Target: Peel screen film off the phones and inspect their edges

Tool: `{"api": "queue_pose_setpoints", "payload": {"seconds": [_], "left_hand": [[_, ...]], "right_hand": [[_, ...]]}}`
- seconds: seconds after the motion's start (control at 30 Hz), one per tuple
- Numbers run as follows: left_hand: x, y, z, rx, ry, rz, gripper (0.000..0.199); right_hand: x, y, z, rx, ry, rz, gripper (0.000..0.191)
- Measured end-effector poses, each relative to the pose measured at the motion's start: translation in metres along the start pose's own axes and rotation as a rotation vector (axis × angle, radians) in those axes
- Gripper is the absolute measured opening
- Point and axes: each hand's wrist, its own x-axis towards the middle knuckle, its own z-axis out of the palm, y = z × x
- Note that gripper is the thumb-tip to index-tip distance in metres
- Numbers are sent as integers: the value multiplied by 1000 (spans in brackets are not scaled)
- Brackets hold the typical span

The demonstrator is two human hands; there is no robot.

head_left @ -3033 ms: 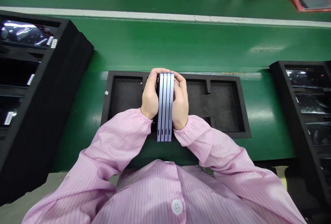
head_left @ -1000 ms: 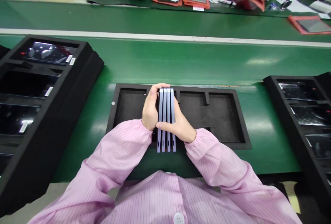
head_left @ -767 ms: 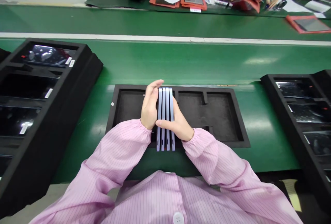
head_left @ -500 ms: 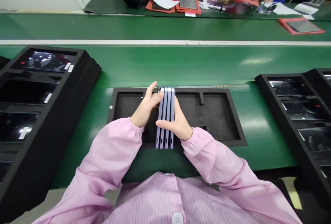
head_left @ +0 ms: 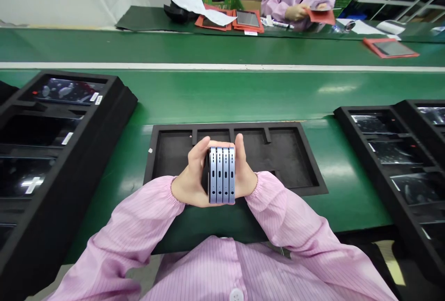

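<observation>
Several light blue phones are pressed together side by side, their port ends facing up toward the camera. My left hand grips the stack from the left, thumb raised. On the right side, my right hand holds the same stack, its thumb also up. Behind and under the hands lies a black foam tray with recessed compartments on the green bench; the stack hides part of it.
At left, a stack of black trays holds dark-screened devices. More filled black trays stand at right. Across the green surface, a person handles a red item near papers and red-framed devices.
The phones have been tipped so their port ends face the camera instead of their long edges. Both hands have shifted around the stack. The camera view has tilted slightly upward.
</observation>
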Motion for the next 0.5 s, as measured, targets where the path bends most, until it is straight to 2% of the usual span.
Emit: {"api": "queue_pose_setpoints", "payload": {"seconds": [0.07, 0.13, 0.23, 0.37, 0.5], "left_hand": [[-3, 2, 0, 3, 4, -3, 133], [-4, 6, -2, 44, -24, 3, 131], [-5, 11, -4, 141, -48, 28, 123], [-4, 15, -3, 195, -8, 102, 113], [-6, 14, -2, 257, 15, 123, 112]], "right_hand": [[1, 4, -2, -53, -126, -178, 134], [1, 4, -2, -66, -163, -361, 147], [0, -2, 0, -70, -95, -522, 136], [-4, -9, 1, -105, -34, -568, 117], [-5, -6, -2, -154, -13, -610, 115]]}}
